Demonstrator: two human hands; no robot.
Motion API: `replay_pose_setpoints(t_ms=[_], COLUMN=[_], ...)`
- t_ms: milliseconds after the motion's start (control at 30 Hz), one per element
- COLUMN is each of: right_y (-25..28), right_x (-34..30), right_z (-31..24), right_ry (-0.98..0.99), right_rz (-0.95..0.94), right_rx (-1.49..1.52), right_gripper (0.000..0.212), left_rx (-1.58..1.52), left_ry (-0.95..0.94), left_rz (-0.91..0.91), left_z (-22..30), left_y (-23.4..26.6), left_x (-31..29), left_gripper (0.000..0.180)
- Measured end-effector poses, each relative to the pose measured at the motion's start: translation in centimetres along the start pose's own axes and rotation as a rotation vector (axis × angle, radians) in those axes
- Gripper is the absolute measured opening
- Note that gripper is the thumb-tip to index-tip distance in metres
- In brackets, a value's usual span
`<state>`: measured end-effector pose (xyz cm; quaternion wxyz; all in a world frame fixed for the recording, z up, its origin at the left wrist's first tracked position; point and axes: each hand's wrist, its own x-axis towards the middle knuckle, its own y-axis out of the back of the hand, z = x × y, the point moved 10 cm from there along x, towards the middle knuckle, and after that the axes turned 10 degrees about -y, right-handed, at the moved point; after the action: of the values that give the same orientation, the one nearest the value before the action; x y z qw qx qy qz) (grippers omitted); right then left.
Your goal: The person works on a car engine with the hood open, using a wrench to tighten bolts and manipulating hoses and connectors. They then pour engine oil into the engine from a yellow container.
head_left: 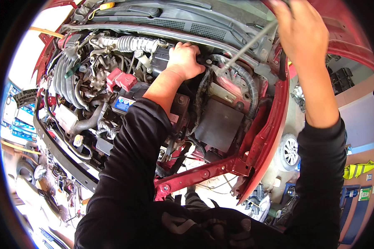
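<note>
In the engine bay of a red car, my left hand [186, 60] is closed over the edge of a black plastic housing [160, 60] near the windscreen side. Its fingertips curl out of sight. My right hand [304, 37], raised at the upper right, is wrapped round the upper end of a long thin metal rod [253, 41]. The rod slants down and left to the inner wing, beside a ribbed black hose [250, 79]. What its lower tip touches is too small to tell. The rod's top end is partly cut off by the picture's edge.
A flat black box cover [219, 124] lies nearer me, with the battery [124, 103] and red plastic covers [121, 79] to the left. A red front crossmember [199, 175] runs before my body. Beyond the right wing stand a wheel [287, 152] and a yellow vest [358, 169].
</note>
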<state>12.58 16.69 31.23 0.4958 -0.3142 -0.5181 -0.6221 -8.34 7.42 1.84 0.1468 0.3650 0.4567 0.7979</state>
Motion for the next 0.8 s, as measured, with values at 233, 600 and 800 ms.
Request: replay_pose_setpoints(t_ms=[233, 600, 800], right_y=[10.0, 14.9, 7.5], right_x=[-4.8, -12.6, -14.6], right_z=[8.4, 7.3, -3.9], right_ry=[-0.635, -0.887, -0.768], right_rz=[-0.114, -0.255, -0.647], right_rx=[0.023, 0.66, 1.115], right_gripper=[0.033, 0.032, 0.03], left_rx=[-0.069, -0.751, -0.597], left_ry=[-0.004, -0.318, 0.037], left_rz=[-0.126, -0.145, 0.07], left_z=[0.1, 17.4, 21.0], left_y=[0.7, 17.4, 20.9], left_x=[0.5, -22.2, -38.4], left_gripper=[0.068, 0.062, 0.029])
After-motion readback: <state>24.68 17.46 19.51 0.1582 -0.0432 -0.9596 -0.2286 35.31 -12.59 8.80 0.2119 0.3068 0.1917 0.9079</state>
